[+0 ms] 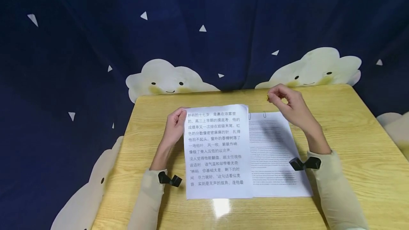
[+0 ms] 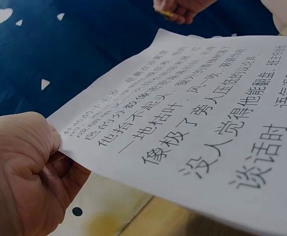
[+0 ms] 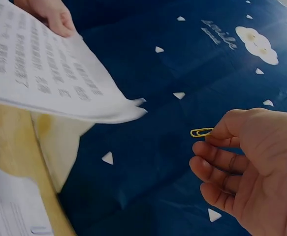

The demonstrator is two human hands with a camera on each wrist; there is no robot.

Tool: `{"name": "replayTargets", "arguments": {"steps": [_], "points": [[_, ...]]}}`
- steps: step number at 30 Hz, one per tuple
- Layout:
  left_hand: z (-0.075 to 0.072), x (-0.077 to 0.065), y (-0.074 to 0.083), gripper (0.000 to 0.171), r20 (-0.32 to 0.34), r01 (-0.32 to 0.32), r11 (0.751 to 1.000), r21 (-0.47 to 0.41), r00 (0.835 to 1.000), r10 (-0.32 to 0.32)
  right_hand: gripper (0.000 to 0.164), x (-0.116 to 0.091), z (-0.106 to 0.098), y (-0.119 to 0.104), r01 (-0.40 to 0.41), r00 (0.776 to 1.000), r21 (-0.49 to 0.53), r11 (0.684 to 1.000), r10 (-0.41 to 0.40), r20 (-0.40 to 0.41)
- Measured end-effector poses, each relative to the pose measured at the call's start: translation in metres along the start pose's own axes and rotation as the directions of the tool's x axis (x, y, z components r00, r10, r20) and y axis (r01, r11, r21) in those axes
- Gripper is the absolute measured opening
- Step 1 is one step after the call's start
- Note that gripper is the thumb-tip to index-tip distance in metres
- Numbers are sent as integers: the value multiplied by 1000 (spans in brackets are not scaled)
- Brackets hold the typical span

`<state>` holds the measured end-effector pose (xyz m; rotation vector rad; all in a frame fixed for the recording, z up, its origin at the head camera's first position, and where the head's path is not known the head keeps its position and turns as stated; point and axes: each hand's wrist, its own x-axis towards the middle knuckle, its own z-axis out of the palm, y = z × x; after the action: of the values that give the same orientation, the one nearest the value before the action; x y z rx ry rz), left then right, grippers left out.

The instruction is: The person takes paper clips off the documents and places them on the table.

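Yellow wire, bent into a small paper clip (image 3: 201,132), is pinched between the right hand's (image 1: 294,111) thumb and forefinger, apart from the white large-print pages (image 1: 217,152). The left hand (image 1: 175,123) grips those pages at their upper left corner, above the wooden table (image 1: 351,116). Their free corner splays into at least 2 layers, so levelling the edges before clipping seems wise. The clip's exposed end should straddle every layer, with the left grip firm enough to prevent slipping.

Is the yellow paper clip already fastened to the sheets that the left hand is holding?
No, in the right wrist view the right hand pinches the yellow paper clip, apart from the sheets.
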<state>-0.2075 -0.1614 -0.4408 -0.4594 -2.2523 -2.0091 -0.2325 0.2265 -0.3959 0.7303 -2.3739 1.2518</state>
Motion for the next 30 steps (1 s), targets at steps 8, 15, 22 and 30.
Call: {"name": "replayTargets", "arguments": {"steps": [8,15,22,30], "points": [[-9,2,-13,29,-38,46,999,-19,998,-47,9,-2,-20,16,-71,997,-18,997,71,16],[-18,3,-24,27,-100,72,997,3,992,-71,11,-6,-36,35,-139,990,-77,987,141,17],[-25,2,-31,28,-122,93,996,14,988,-91,15,-8,-45,56,-177,984,-90,980,177,-9],[-33,2,-35,27,-142,119,993,15,983,-115,18,-11,-52,74,-209,978,-113,971,210,-4]]}}
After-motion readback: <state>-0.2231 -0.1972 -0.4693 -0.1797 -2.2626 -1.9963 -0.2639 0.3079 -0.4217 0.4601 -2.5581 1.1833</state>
